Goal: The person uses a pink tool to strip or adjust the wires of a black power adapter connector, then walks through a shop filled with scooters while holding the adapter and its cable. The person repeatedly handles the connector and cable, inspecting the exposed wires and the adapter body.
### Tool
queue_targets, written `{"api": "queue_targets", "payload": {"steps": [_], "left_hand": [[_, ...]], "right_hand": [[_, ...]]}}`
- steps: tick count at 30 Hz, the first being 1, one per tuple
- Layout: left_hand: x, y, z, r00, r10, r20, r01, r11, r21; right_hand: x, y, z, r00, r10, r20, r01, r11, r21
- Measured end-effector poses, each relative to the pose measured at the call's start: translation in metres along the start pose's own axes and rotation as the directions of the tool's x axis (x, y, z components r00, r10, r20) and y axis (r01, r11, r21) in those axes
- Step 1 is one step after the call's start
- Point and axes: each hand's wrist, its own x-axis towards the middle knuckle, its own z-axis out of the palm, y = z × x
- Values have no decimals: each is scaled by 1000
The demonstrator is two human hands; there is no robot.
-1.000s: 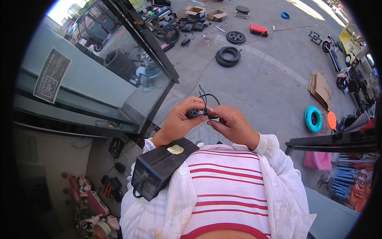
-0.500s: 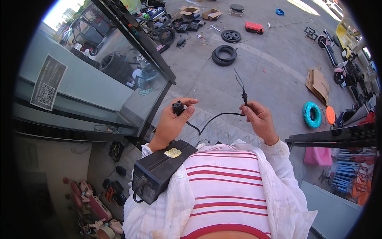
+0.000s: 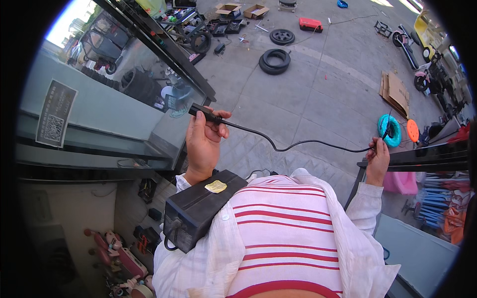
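My left hand [image 3: 204, 146] grips a black plug connector [image 3: 204, 113] between thumb and fingers. From it a black cable [image 3: 285, 149] runs in a shallow wave across to my right hand [image 3: 377, 158]. There my thumb and fingers pinch the cable's other end, where thin loose wires stick up past the fingertips. A black box-shaped charger [image 3: 201, 211] with a yellow sticker rests against my left forearm and side. A short cord loops out of its lower end.
A glass door [image 3: 164, 99] stands at the left and a dark frame [image 3: 417, 160] at the right. On the pavement lie tires [image 3: 274, 61], a red case [image 3: 310, 25], flattened cardboard [image 3: 395, 93] and a turquoise ring-shaped coil [image 3: 389, 130]. Scooters [image 3: 407, 52] stand at the far right.
My hands have spread apart, my right one moving far to the right, and the cable has stretched from a sagging loop to a nearly straight line. The connector has turned to point left.
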Motion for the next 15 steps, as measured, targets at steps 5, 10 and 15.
{"api": "queue_targets", "payload": {"steps": [5, 10, 15], "left_hand": [[5, -3, 8, 995, 4, -96, 3, 998, 67], [-2, -6, 11, 984, 58, -166, -64, 997, -32], [-8, -6, 13, 963, 184, -199, -167, 981, 97]], "right_hand": [[-4, 0, -6, 1000, 1, 22, -1, 1000, -15], [-5, -5, -7, 997, -82, 3, 81, 992, 95], [12, -4, -18, 975, -212, -61, 220, 910, 352]]}}
